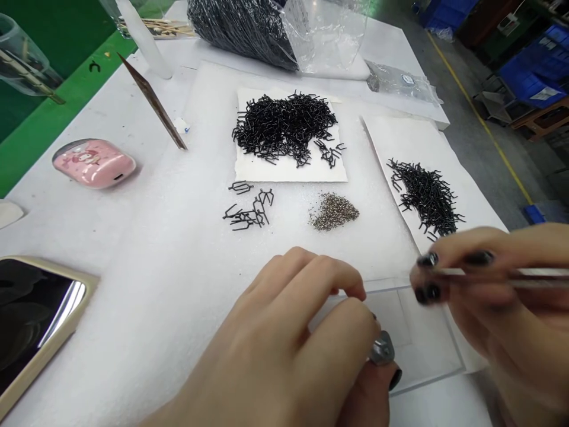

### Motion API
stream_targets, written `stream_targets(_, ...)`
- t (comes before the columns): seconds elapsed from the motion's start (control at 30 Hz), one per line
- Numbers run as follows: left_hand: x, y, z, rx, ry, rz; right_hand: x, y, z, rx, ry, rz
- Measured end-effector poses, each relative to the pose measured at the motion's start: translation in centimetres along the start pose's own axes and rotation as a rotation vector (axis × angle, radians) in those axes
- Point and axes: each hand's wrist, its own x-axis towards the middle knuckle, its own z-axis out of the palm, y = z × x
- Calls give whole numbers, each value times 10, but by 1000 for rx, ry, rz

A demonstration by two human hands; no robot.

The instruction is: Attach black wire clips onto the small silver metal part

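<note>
Covered edge to edge in white foam sheeting (133,284), bordered at ten o'clock by a green surface (57,101). Beyond, at two o'clock, grey concrete floor (471,136) crossed by a yellow painted line (484,127). Stacked at the far two o'clock corner, blue plastic crates (537,71) above a wooden frame (546,115). Lit evenly from above, casting soft shadows only.

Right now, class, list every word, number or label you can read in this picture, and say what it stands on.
No text here can be read.
Label on the small clear bag: too small to read.
White label on the blue bin: blurred.
Pink case: a cartoon picture, no legible words.
Thin tool in the right hand: no marking shows.
</note>
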Motion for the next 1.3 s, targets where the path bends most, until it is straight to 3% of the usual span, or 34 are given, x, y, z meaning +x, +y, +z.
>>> stream_targets(0.07, -2, 1, 0, -14, -17, 5, 15, 5, 4, -42, 97, 54)
stream_targets(0.23, -5, 1, 0, 3, 15, -10, 40, 18, 6, -47, 10, 128)
stream_targets(0.5, -3, -3, 3, 11, 62, 12, 39, 10, 16, -71, -72, 207)
stream_targets(0.83, -4, -6, 4, 67, 65, 102, 45, 11, 12, -28, -186, 248)
stream_targets(1.07, -5, -1, 0, 12, 35, 34, 46, 18, 11, 33, -202, 228)
stream_targets(1.3, -3, -3, 0, -4, 21, 50, 42, 15, 1, 219, -204, 84)
